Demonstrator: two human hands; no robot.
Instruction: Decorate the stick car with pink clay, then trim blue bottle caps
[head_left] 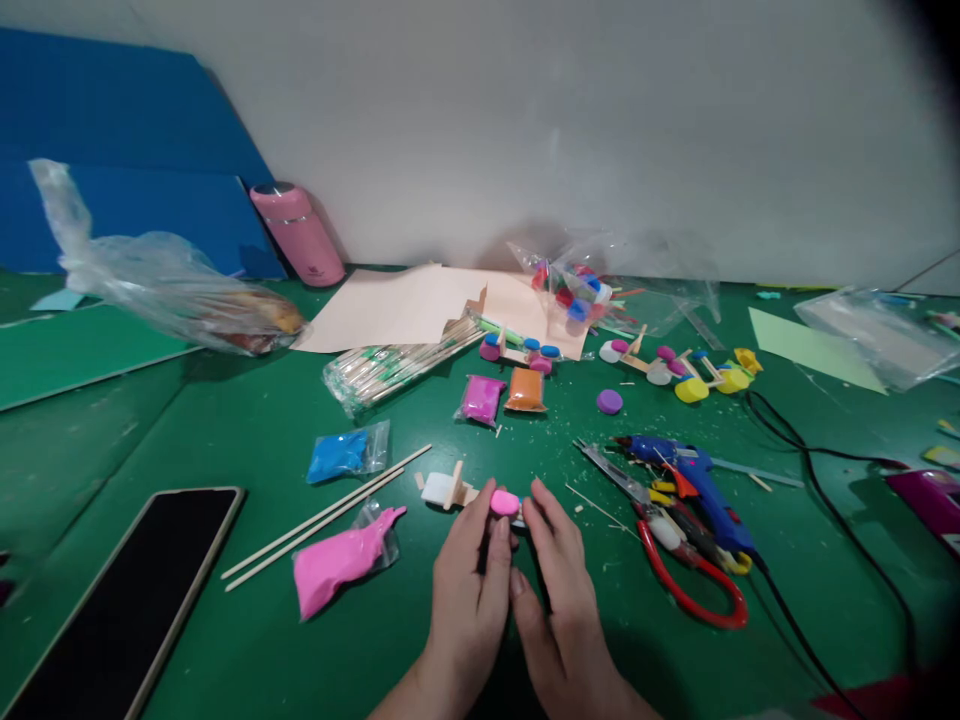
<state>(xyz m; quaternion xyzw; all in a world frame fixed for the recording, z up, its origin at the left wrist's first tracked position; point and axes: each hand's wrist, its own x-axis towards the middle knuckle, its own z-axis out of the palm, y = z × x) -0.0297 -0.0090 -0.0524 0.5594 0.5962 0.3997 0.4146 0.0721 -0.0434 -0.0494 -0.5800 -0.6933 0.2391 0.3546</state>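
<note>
A small toy car of wooden sticks and bottle caps (454, 487) lies low over the table, its white cap and upright stick to the left of my fingers. Bright pink clay (505, 503) covers a wheel at its right end. My left hand (466, 585) pinches this end, with thumb and forefinger at the clay. From the other side, my right hand (559, 595) closes its fingertips against the same end. My fingers hide the car's underside. To the left lie an opened bag of pink clay (337, 562) and two thin wooden sticks (322, 515).
On the right are a blue glue gun (686, 470), red-handled scissors (694, 590) and a black cord (825, 510). A phone (124, 600) lies at left. Behind are clay packets (481, 398), bagged skewers (397, 370), other toy cars (521, 350) and a pink flask (300, 235).
</note>
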